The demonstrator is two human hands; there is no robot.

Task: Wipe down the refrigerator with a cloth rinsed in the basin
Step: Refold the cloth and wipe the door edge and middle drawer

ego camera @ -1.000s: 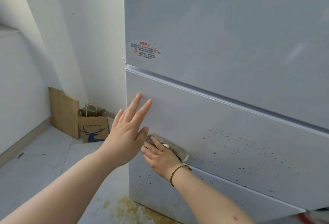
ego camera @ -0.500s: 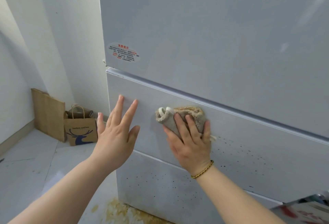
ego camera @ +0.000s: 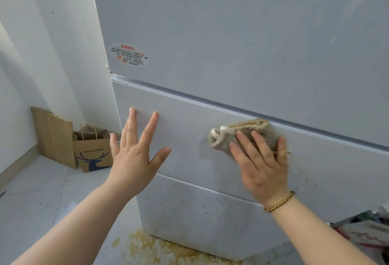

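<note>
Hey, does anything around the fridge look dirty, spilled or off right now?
Yes. Dark specks dot the refrigerator below and right of the cloth, and a yellow-brown stain spreads over the floor at its base.

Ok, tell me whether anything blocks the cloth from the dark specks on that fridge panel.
Nothing visible does. The right hand presses the cloth flat on the middle panel, and the dark specks lie just below and right of it on the same bare surface.

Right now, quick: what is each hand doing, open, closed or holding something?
Left hand: open, fingers spread, holding nothing.
Right hand: open, straight fingers pressing the cloth flat against the refrigerator.
</note>
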